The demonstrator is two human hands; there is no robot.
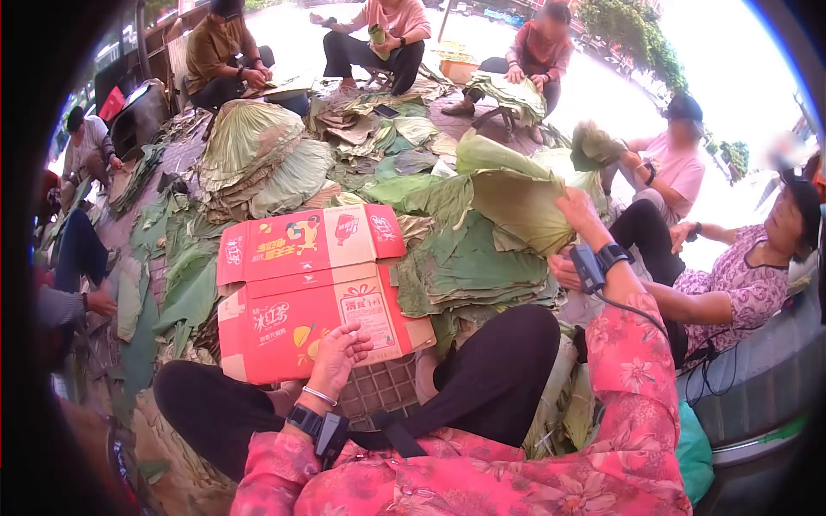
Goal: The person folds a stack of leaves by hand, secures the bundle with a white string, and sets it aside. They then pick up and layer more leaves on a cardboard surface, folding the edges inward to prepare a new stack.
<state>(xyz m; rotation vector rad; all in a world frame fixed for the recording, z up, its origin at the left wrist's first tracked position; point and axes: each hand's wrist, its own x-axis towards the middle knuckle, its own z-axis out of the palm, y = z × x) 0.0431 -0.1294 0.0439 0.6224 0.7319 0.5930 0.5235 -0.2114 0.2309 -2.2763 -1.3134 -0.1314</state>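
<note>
A flattened red cardboard box (292,297) with white and yellow print lies before me, over a plastic crate (379,391). My left hand (342,348) is over the box's near edge, palm up, fingers apart and loosely curled, holding nothing. Out to the right, my right hand (581,215) grips the edge of a large green leaf (516,206), which is lifted and partly folded. Beneath and beside that leaf is a stack of flat green leaves (482,267), to the right of the box.
Leaf piles cover the ground, with a fanned heap (249,150) beyond the box. Several people sit around, some handling leaves. At the right, a person in a patterned top (740,275) reaches near my right forearm. A dark phone (386,112) lies on far leaves.
</note>
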